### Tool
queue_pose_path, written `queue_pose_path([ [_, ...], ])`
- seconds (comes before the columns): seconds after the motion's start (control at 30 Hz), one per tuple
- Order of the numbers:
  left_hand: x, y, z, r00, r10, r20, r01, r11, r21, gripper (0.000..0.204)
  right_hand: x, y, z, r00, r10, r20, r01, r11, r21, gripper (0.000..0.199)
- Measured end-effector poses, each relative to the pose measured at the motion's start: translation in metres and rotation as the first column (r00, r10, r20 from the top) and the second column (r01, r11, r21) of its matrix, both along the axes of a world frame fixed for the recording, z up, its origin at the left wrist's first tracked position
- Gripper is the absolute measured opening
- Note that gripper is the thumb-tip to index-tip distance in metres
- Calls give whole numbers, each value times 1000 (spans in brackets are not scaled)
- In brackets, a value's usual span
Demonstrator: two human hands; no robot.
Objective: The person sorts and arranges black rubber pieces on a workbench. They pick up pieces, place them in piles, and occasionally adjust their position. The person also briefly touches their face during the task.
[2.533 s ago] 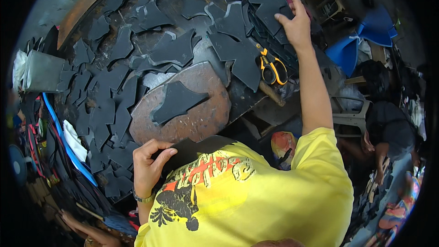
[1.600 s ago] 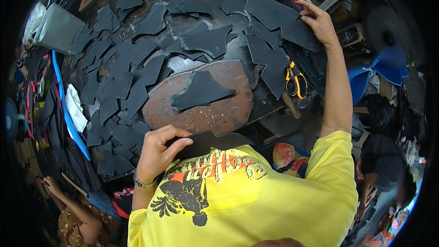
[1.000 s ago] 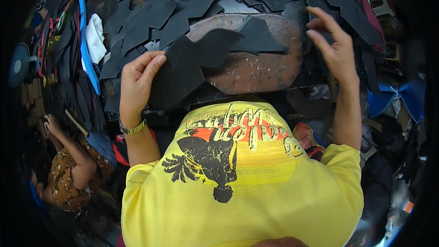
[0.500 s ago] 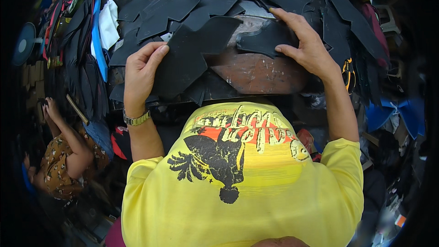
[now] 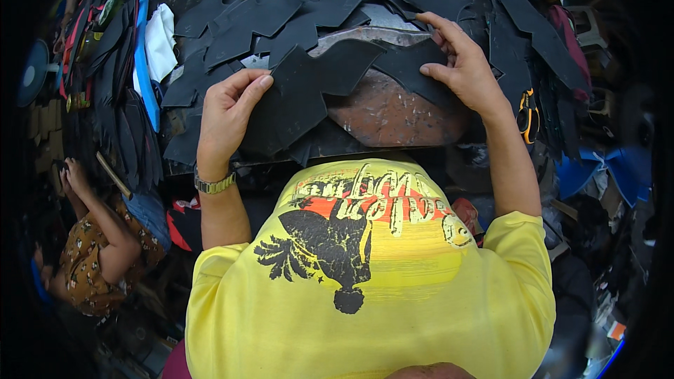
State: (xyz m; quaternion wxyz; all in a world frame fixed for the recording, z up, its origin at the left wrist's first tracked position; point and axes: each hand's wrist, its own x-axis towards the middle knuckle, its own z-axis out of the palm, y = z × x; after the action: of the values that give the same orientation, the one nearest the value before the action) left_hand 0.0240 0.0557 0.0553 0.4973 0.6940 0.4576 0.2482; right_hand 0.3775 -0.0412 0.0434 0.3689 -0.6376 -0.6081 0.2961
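1. Black cut piece (image 5: 309, 95), flat and with an irregular outline, lies over the near left part of the round brown board (image 5: 393, 112), and its lower edge hangs past the board toward the person.
2. Left hand (image 5: 226, 116) holds this piece at its left edge: the fingers are curled over the top of the material, and the thumb is not clearly seen.
3. Right hand (image 5: 467, 70) is on a second black piece (image 5: 411, 70) at the far right side of the board; its fingers are bent and press or pinch the edge. I cannot tell if the two pieces are joined where they meet.
4. A metal wristwatch (image 5: 214, 184) is on the left wrist.
5. Many other black cut pieces (image 5: 281, 14) lie in overlapping heaps around the board.
6. A blue strap (image 5: 145, 49) and a white cloth (image 5: 161, 38) lie at the left of the heap.
7. Scissors with yellow handles (image 5: 526, 112) lie to the right, near the right forearm.
8. Another person in a patterned brown shirt (image 5: 88, 260) sits low on the left, well apart from the board.
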Motion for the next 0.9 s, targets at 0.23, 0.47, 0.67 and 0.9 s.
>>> queue_pose_path([
  [0.23, -1, -3, -2, 1000, -1, 15, 1, 1000, 0, 24, 7, -13, -7, 840, -170, -515, 51, 970, -236, 56],
  [0.47, 1, -1, -3, 999, -36, 26, 36, 999, -18, 23, 1, -24, -10, 650, -341, -679, 103, 925, -365, 51],
  [0.67, 2, -2, -2, 998, -39, 59, 42, 998, -45, 22, -6, -25, -12, 602, -368, -709, 153, 924, -350, 45],
  [0.9, 2, -3, -1, 998, -52, 35, 53, 998, -24, 22, -7, -23, -21, 545, -376, -749, 204, 927, -316, 36],
])
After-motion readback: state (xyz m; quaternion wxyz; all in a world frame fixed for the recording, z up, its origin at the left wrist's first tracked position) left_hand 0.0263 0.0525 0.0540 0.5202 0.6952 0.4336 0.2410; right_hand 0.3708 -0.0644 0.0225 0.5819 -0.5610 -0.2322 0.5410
